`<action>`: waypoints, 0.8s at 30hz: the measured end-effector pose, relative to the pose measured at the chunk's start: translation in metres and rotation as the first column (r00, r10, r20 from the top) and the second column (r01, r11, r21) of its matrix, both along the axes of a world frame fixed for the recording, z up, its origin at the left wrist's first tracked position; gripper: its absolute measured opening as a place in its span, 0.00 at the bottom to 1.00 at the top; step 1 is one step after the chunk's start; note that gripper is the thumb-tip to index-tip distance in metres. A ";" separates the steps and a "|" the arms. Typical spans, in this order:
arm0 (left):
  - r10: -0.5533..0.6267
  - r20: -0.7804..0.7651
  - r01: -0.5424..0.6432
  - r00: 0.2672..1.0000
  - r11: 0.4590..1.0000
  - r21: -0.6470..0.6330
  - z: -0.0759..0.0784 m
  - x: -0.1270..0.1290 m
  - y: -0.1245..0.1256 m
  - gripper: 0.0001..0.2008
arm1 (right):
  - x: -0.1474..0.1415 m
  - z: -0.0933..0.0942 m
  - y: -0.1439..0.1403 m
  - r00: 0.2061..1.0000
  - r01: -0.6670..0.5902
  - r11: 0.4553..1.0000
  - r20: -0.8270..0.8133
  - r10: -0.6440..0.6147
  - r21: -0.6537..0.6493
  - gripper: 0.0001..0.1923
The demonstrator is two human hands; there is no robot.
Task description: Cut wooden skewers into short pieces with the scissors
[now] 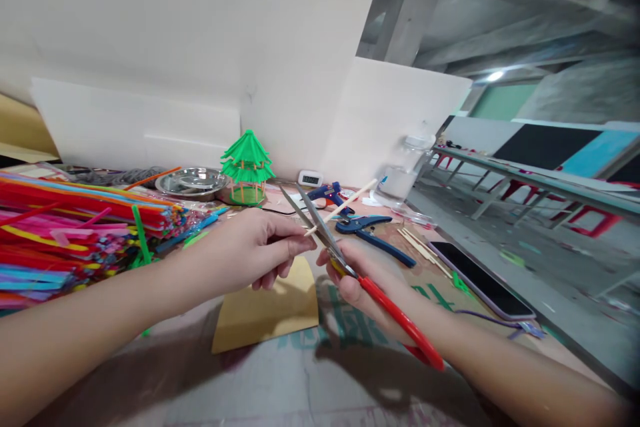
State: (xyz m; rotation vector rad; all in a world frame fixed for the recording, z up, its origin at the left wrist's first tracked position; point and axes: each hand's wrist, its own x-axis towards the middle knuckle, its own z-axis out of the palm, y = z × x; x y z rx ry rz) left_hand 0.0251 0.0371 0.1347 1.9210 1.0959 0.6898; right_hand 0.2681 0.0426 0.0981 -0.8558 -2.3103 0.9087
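Note:
My left hand (267, 247) is closed in a pinch on one end of a thin wooden stick (356, 199). The stick slants up and to the right, away from me. My right hand (370, 280) grips red-handled scissors (400, 320) near their pivot. Their blades are spread, pointing up and left, with the stick crossing between them. Whether the blades touch the stick, I cannot tell. Below both hands lies a piece of tan card (270, 317) with a curved top edge. Behind them stands a small green-roofed pavilion model (247, 163) on wooden posts.
Bundles of coloured pipe cleaners (75, 233) fill the left side. Toward the back are a metal dish (193, 181), a small digital clock (311, 178), a glue gun (330, 195) and a plastic bottle (400, 173). Blue-handled cutters (375, 233), loose sticks (423, 250) and a phone (480, 277) lie right.

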 end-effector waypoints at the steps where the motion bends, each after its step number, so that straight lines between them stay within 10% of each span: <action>1: 0.001 0.006 -0.001 1.000 1.000 -0.011 -0.001 0.001 -0.001 0.14 | -0.001 0.000 0.001 1.000 0.009 1.000 0.003 -0.009 0.000 0.23; 15: 0.030 0.265 0.013 0.964 0.987 -0.158 -0.009 -0.004 0.022 0.18 | 0.000 -0.004 0.012 1.000 0.022 0.999 -0.010 -0.021 0.043 0.17; 24: -0.297 0.673 0.570 0.677 0.790 -0.225 -0.017 -0.010 0.025 0.21 | -0.001 -0.004 0.000 0.995 -0.098 0.994 -0.037 0.096 -0.049 0.26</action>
